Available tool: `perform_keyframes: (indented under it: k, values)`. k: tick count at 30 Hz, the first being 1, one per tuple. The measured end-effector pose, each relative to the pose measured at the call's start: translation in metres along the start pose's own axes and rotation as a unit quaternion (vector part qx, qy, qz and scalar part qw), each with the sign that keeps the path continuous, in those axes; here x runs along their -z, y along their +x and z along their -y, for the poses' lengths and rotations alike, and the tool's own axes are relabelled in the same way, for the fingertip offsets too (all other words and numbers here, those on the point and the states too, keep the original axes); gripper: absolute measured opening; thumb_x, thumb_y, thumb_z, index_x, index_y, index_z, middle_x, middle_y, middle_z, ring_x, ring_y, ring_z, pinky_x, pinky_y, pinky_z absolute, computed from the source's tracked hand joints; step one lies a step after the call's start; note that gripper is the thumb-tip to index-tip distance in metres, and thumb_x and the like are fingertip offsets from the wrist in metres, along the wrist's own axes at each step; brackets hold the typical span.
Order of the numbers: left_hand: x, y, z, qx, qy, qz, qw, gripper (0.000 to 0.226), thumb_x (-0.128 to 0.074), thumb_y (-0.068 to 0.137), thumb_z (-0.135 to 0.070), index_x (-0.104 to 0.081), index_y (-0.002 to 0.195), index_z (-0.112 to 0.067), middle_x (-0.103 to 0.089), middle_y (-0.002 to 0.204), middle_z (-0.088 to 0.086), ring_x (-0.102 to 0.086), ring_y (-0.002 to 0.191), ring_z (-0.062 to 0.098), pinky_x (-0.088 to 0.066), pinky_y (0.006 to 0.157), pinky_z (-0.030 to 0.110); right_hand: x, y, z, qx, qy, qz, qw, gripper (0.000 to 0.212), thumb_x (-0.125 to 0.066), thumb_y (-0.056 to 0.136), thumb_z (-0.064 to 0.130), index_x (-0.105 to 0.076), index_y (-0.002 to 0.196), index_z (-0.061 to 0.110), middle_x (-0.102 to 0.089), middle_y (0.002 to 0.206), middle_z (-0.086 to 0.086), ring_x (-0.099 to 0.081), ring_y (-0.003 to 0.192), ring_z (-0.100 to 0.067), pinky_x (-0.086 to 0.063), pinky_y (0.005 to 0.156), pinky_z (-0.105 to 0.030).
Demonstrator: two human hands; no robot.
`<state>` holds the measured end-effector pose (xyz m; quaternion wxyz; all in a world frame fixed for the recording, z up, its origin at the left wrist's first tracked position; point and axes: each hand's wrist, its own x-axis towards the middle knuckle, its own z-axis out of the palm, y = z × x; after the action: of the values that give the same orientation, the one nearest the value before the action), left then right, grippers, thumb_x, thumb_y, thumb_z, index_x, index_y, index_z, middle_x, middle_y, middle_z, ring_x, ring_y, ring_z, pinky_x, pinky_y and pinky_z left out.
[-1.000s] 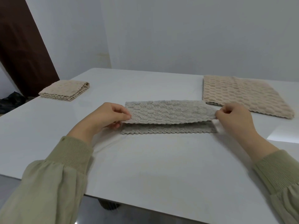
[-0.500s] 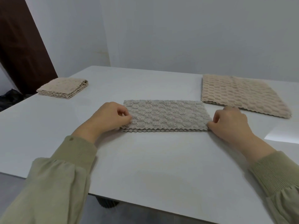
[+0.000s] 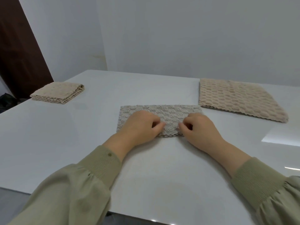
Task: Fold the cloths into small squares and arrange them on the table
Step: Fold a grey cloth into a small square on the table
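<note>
left hand point(image 3: 141, 127) and right hand point(image 3: 200, 128) both pinching grey cloth point(image 3: 172, 111) mid worktop point(image 3: 162, 176), folded cloth point(image 3: 58, 92) far left, beige cloth point(image 3: 235, 98) far right

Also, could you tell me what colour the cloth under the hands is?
The cloth is light grey with a bumpy texture, head view.

Plain room, seemingly domestic. Glossy white table point(image 3: 65, 151) beneath left hand point(image 3: 139, 125) and right hand point(image 3: 201, 127); bare pale walls point(image 3: 178, 38) beyond them; dark brown door point(image 3: 19, 54) far left of the left hand; textured grey cloth point(image 3: 170, 111) under both hands.
</note>
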<state>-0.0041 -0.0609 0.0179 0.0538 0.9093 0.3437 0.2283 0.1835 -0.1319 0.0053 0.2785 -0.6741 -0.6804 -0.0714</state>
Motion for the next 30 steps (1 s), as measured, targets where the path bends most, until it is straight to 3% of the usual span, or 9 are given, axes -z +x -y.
perform_keyframes:
  k: [2,5,7,10,13,21,23,27,30]
  values:
    - [-0.001,0.011,-0.004,0.069,-0.021,-0.064,0.995,0.029,-0.044,0.094,-0.024,-0.061,0.07,-0.019,-0.06,0.07,-0.003,-0.053,0.071,0.016,-0.039,0.064,0.03,-0.002,0.009,0.007,-0.021,-0.008,-0.074,0.997,0.044,-0.053,0.086,0.014,-0.033,0.047,0.02,-0.04,0.053,0.002,-0.042,0.061,-0.023,-0.03,0.06,-0.033]
    - [-0.01,0.028,0.002,0.14,0.044,-0.067,0.987,0.034,-0.036,0.095,-0.019,-0.064,0.114,-0.016,-0.064,0.111,0.001,-0.048,0.109,0.022,-0.042,0.088,0.036,-0.012,0.031,0.014,-0.059,0.014,-0.12,0.991,0.021,-0.047,0.088,0.01,-0.061,0.072,0.007,-0.059,0.076,-0.01,-0.051,0.08,-0.029,-0.039,0.072,-0.039]
    - [-0.019,0.034,0.008,0.16,0.116,0.017,0.98,0.04,-0.03,0.097,-0.024,-0.052,0.129,-0.018,-0.054,0.131,0.003,-0.036,0.127,0.026,-0.035,0.101,0.043,-0.023,0.042,0.02,-0.07,0.022,-0.057,0.996,0.028,-0.042,0.092,0.013,-0.061,0.111,0.006,-0.062,0.11,-0.013,-0.05,0.106,-0.029,-0.039,0.092,-0.039]
    - [-0.028,0.032,0.017,0.196,0.107,0.131,0.966,0.05,-0.017,0.101,-0.036,-0.018,0.149,-0.024,-0.015,0.158,0.002,-0.005,0.145,0.026,-0.006,0.115,0.052,-0.043,0.046,0.021,-0.042,-0.041,0.114,0.992,0.047,-0.029,0.099,0.031,-0.033,0.143,0.014,-0.035,0.149,-0.008,-0.029,0.138,-0.025,-0.02,0.113,-0.044]
    - [-0.028,0.027,0.024,0.207,0.099,0.163,0.959,0.054,-0.012,0.099,-0.046,-0.004,0.15,-0.031,0.0,0.16,-0.002,0.006,0.146,0.023,0.003,0.115,0.052,-0.046,0.049,0.013,-0.062,-0.083,0.208,0.973,0.053,-0.018,0.099,0.043,-0.017,0.149,0.024,-0.014,0.158,-0.001,-0.011,0.145,-0.02,-0.006,0.116,-0.05]
    - [-0.021,0.012,0.035,0.23,0.11,0.164,0.953,0.062,-0.011,0.095,-0.057,-0.002,0.15,-0.031,0.002,0.159,-0.006,0.006,0.146,0.019,0.004,0.114,0.054,-0.024,0.047,-0.031,-0.142,-0.106,0.228,0.957,0.055,-0.014,0.1,0.04,-0.013,0.15,0.018,-0.006,0.159,0.002,-0.004,0.146,-0.016,-0.005,0.116,-0.047]
    - [-0.017,0.008,0.034,0.231,0.113,0.143,0.956,0.058,-0.013,0.097,-0.052,-0.009,0.15,-0.028,-0.004,0.16,-0.004,0.003,0.146,0.02,0.002,0.113,0.056,-0.019,0.042,-0.034,-0.158,-0.097,0.191,0.964,0.054,-0.016,0.1,0.036,-0.018,0.149,0.015,-0.009,0.159,-0.001,-0.005,0.146,-0.017,-0.004,0.116,-0.049]
    - [-0.011,0.01,0.022,0.147,0.147,0.039,0.977,0.051,-0.019,0.099,-0.037,-0.024,0.148,-0.022,-0.014,0.158,-0.001,0.0,0.146,0.023,-0.001,0.114,0.054,-0.013,0.038,-0.009,-0.084,-0.097,-0.001,0.992,0.048,-0.025,0.099,0.025,-0.03,0.145,0.011,-0.018,0.157,-0.007,-0.013,0.145,-0.021,-0.007,0.116,-0.048]
    - [-0.019,0.013,0.016,0.122,0.112,0.107,0.98,0.054,-0.015,0.1,-0.041,-0.009,0.151,-0.026,-0.003,0.16,-0.002,0.005,0.146,0.022,0.001,0.116,0.049,-0.028,0.034,0.017,-0.031,-0.081,0.064,0.994,0.05,-0.02,0.099,0.031,-0.025,0.147,0.017,-0.018,0.157,-0.003,-0.013,0.145,-0.018,-0.007,0.116,-0.045]
